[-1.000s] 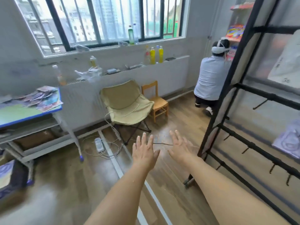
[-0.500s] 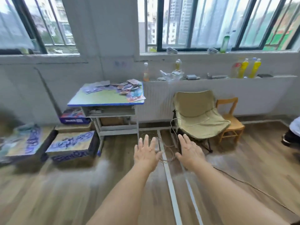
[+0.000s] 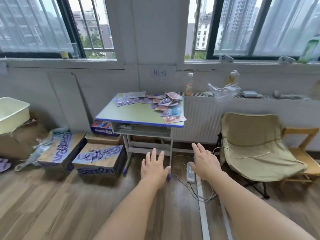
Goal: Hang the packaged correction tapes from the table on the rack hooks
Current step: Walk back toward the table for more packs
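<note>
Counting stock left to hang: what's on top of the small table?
The table holds a loose pile of packaged correction tapes along its far and right edges; packs beneath others can't be counted.

You face a grey wall [image 3: 52, 90] with two barred windows [image 3: 57, 26] letting in daylight; below them, a white radiator [image 3: 199, 122], a beige folding chair [image 3: 256, 144], cardboard boxes [image 3: 98, 161] and wood-plank floor [image 3: 52, 205].
</note>
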Motion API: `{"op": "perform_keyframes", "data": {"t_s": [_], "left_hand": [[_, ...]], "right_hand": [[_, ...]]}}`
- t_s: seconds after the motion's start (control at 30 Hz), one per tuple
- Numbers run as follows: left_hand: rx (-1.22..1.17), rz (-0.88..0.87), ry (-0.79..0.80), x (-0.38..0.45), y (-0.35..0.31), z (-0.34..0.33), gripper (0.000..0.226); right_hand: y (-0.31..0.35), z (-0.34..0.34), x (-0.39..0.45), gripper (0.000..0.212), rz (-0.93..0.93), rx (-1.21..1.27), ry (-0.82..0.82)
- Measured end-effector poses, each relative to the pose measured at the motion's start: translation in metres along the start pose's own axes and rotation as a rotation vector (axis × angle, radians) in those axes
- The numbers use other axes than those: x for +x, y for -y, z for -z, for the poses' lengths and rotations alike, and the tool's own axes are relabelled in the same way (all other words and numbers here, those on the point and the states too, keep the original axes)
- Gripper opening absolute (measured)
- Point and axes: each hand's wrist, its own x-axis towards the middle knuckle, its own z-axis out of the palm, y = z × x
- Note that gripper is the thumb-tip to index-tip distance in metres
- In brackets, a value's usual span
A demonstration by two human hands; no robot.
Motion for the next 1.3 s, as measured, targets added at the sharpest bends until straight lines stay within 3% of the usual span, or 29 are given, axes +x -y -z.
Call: {"op": "perform_keyframes", "data": {"t_s": [0.2,0.43,0.83,1.13,1.3], "left_hand": [[-0.018,0.055,-0.036,0.101,-0.01,0.032,0.065],[-0.027,0.049,0.027,0.193,-0.008,0.039,0.066],[0.004,-0.027,0.027,0.414,0.038,0.088,0.066],[0.022,-0.08,0.137,0.531,0.045,0.082,0.067],[0.001,-0.07,0.123,0.594,0.033,0.083,0.067]], "right_hand": [[-0.01,0.032,0.111,0.074,0.047,0.007,-0.022],[-0.016,0.042,0.212,0.074,0.054,-0.011,0.025],[0.014,0.06,0.416,0.07,-0.021,-0.037,0.022],[0.01,0.053,0.531,0.07,-0.076,-0.041,0.096],[-0.009,0.05,0.597,0.064,-0.086,-0.026,0.082]]}}
